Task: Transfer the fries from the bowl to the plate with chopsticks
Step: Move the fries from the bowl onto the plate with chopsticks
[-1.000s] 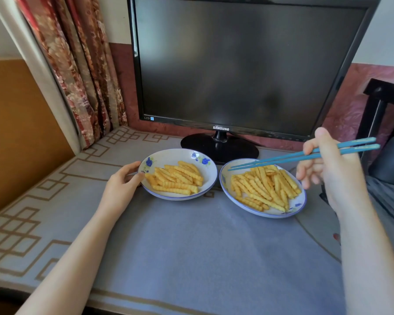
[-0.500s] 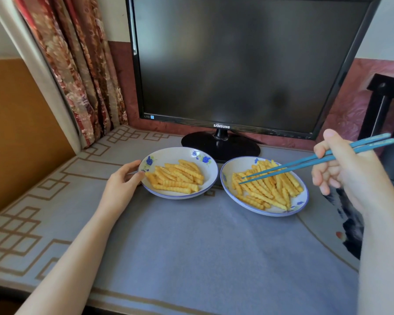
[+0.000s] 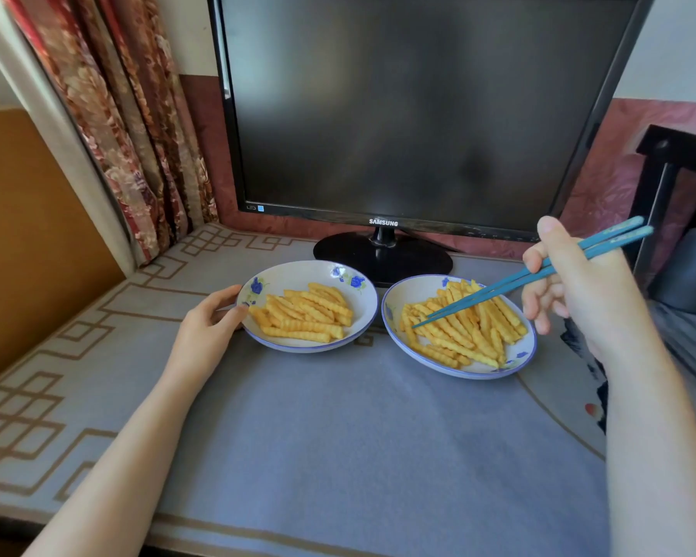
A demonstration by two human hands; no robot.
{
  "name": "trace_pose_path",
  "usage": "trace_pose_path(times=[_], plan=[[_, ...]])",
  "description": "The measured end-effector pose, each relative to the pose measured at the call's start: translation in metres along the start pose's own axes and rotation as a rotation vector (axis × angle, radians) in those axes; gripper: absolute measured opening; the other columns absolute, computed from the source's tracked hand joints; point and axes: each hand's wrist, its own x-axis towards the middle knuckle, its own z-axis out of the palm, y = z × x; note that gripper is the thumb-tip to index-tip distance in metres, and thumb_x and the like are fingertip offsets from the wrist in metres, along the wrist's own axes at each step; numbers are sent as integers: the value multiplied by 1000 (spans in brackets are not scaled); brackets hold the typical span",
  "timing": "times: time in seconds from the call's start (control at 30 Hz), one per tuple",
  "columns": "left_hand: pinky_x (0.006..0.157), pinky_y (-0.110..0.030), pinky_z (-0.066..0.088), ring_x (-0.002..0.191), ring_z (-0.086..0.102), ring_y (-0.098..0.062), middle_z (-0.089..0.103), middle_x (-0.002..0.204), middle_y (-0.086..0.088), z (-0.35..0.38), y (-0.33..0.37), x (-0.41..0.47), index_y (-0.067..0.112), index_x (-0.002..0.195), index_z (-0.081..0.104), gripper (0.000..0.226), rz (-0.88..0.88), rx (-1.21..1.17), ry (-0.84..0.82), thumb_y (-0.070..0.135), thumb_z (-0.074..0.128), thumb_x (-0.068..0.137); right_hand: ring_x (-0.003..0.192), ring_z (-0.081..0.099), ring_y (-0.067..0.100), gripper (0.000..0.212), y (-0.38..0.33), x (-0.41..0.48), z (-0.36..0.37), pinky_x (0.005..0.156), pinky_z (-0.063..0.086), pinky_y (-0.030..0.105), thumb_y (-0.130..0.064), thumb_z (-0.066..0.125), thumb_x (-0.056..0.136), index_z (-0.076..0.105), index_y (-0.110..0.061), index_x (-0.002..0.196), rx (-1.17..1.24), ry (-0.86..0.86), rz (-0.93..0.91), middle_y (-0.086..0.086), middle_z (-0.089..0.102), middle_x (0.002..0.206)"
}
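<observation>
Head view: our right hand [image 3: 571, 291] pinches the blue chopsticks [image 3: 495, 293], whose tips are nearly together and slant down onto the fries [image 3: 463, 335] heaped in the right dish [image 3: 414, 291], which we take for the bowl. Our left hand [image 3: 214, 327] grips the left rim of the left dish [image 3: 294, 275] beside it on the counter [image 3: 338, 436]. We should part the tips, close them across the middle of one loose top fry, squeeze gently and lift it level. A second ago the sticks lay flatter above the pile; the left hand has not moved.
</observation>
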Motion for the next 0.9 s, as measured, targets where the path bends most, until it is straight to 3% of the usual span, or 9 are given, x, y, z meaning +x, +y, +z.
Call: trace_pose_path(times=[0.4,0.7,0.9], plan=[[89,-29,44,101,64,-19,65,113,3,-1,0,0,21,124,60,31,-10,20,-5,19,57,93,23,38,16,44,1,0,-2,30,25,12,-34,42,101,47,-7,66,61,112,33,7,46,32],[90,-30,45,99,64,-19,66,111,2,-1,-1,1,21,122,61,30,-16,5,-1,17,57,92,26,39,16,45,2,-1,-4,36,24,25,-37,39,102,46,-12,64,155,202,-47,7,49,36],[91,-31,46,99,64,-19,67,110,3,-1,-1,0,23,121,61,30,-21,5,-3,17,58,92,26,40,16,46,-2,-3,6,33,25,19,-36,38,102,46,-12,64,212,235,-40,5,49,35]])
